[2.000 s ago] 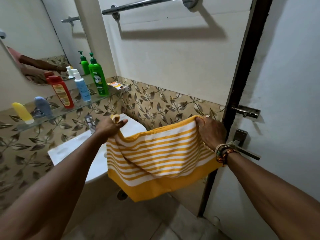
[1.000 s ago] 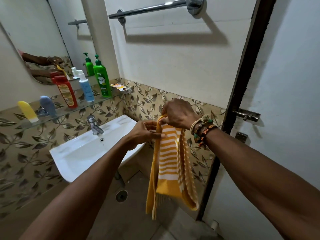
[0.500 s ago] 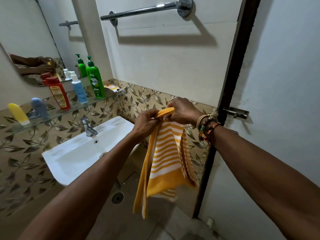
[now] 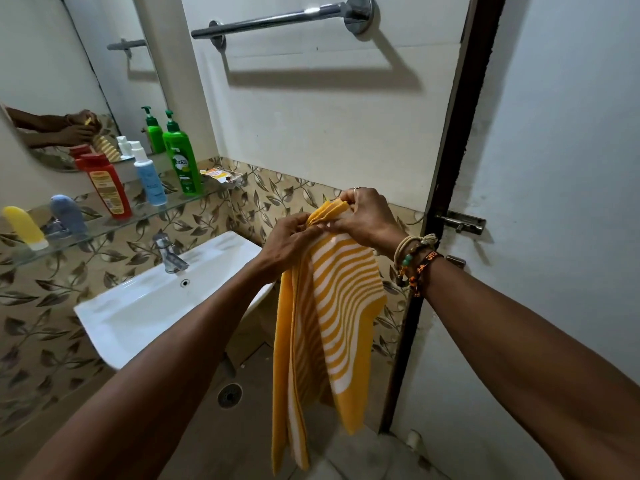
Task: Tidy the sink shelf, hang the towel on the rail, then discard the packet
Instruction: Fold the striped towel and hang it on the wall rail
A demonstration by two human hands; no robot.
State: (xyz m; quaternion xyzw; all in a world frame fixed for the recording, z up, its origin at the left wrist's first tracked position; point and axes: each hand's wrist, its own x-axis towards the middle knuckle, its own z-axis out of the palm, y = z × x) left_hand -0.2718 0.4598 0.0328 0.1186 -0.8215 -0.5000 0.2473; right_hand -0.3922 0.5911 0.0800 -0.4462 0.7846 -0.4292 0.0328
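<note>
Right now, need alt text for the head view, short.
Both hands, left hand and right hand, pinch the top of a folded yellow striped towel that hangs below the bare rail. To the left are a white sink and a glass shelf with bottles and a packet.

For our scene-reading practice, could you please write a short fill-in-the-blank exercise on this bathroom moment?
1. The left hand and right hand both pinch the top of the folded ____.
2. The rail on the wall is ____, with nothing hung on it.
3. The packet lies on the glass shelf just right of the ____ pump bottle.

Missing words: towel; bare; green
</note>
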